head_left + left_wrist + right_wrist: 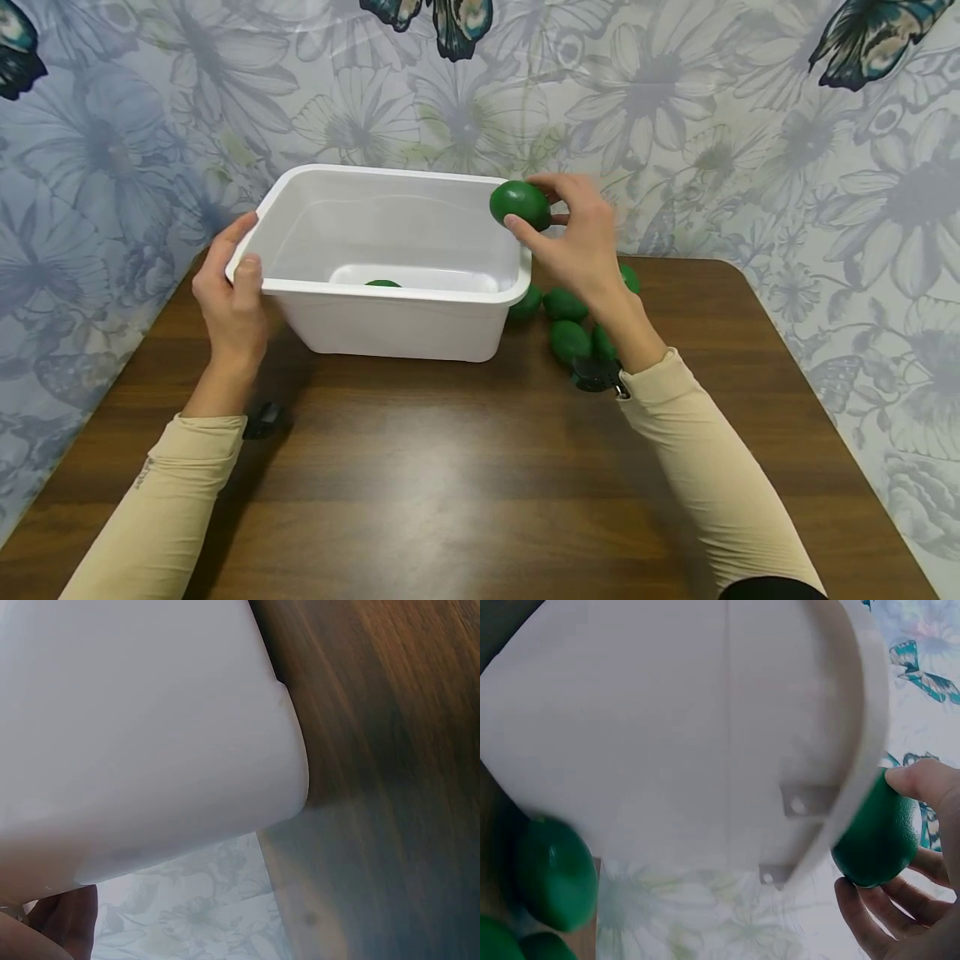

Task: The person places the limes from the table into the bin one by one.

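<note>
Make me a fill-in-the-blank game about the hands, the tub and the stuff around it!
1. The left hand grips a tub coloured ____.
2. The right hand holds an egg-shaped thing coloured ____.
3. More egg-shaped things lie on the table, to the person's ____ of the tub.
4. Inside the tub, the head view shows only ____ rounded thing.

Missing words: white; green; right; one.

Brown wood-grain tabletop (pixel 420 483), far-right corner rounded, light sheen mid-surface, white rectangular tub (pixel 397 323) standing toward far edge, green ovoids (pixel 570 342) clustered just right of tub, partly occluded
</note>
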### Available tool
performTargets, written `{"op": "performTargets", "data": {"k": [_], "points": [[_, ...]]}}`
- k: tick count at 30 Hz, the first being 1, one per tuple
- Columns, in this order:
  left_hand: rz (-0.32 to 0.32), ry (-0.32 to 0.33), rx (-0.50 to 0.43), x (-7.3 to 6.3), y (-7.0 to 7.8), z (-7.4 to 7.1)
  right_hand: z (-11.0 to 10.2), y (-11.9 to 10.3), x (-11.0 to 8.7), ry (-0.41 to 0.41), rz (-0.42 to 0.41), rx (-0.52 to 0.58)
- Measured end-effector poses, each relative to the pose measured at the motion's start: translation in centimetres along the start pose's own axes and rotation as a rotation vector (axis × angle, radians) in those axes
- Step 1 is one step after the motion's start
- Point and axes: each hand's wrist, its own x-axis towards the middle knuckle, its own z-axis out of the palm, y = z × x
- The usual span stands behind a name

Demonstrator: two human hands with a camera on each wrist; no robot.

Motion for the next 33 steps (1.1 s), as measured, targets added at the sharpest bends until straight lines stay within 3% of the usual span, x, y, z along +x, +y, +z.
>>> {"op": "performTargets", "data": {"k": [12, 25, 33], "points": [[0.048, -0.006, -0.051, 0.1, -0.1, 0.0, 2.1, -0.5, -0.3, -0.061, -0.014, 0.012], [0.048, -0.005, -0.042, 0.1, -0.3, -0.1, 2.9, -1.0, -0.1, -0.283, 0.016, -0.072], [0.041, -0.011, -0.032, 0.1, -0.4, -0.2, 2.8, -0.8, -0.3, -0.270, 0.026, -0.050]]}}
